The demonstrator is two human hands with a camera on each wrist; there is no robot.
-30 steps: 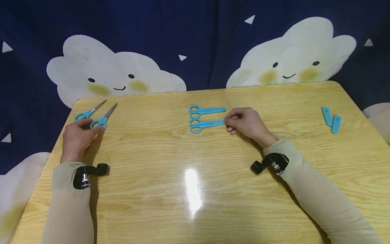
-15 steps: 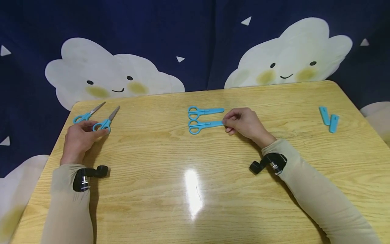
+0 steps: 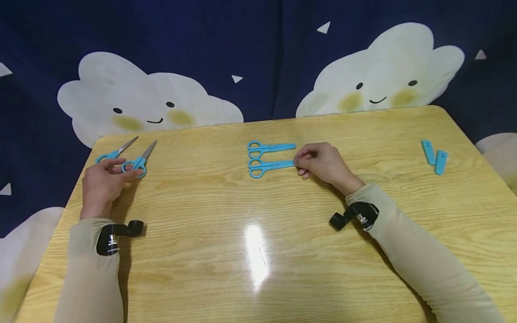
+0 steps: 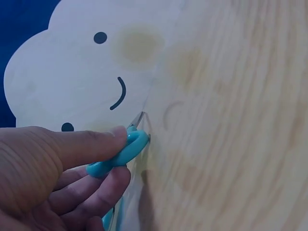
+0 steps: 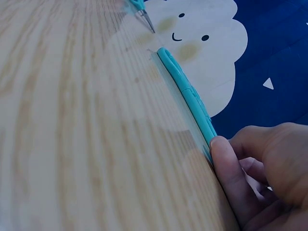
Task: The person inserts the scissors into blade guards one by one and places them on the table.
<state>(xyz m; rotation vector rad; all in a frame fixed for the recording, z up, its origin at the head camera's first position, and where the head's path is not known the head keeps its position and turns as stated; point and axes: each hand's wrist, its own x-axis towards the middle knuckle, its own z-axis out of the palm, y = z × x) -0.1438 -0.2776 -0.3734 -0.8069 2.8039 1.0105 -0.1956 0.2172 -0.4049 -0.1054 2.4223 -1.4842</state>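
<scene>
My left hand pinches the blue handles of a pair of scissors at the table's far left, bare blades pointing away and to the right. In the left wrist view the thumb lies on top of the scissors handle, fingers beneath. A second bare pair of blue scissors lies just behind that hand. At the centre, my right hand pinches the covered blade tip of sheathed blue scissors. The right wrist view shows these sheathed scissors flat along the table. Another sheathed pair of scissors lies parallel behind them.
Two loose blue blade covers lie side by side at the right of the wooden table. A dark blue curtain with white clouds hangs along the table's back edge.
My left hand has shifted the bare scissors slightly to the right, away from the other bare pair. The right hand keeps its pinch on the sheathed scissors. The head view has moved a little.
</scene>
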